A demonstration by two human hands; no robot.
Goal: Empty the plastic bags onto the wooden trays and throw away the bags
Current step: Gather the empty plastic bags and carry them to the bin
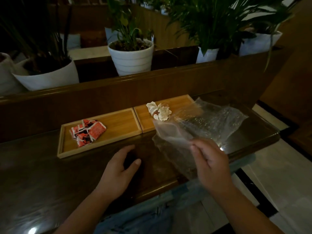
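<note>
Potted plants (pixel 131 54) behind trays (pixel 118 122); bag (pixel 202 125) overlapping right one.

dark wooden counter (pixel 50 174) | potted plants (pixel 131 54) behind (white pots) | pale floor (pixel 278 174)

No words or numbers can be read anywhere. The red packets (pixel 87 132) on the left tray (pixel 118 122) have black and white marks printed on them, prob. letters, but they're too small and blurry to read. The white packets (pixel 159 110) on the right tray (pixel 145 120) show faint marks too, also can't be read. The clear bag (pixel 202 125) has no print that shows. The white pots (pixel 131 56) are plain, w/ no labels.
</note>
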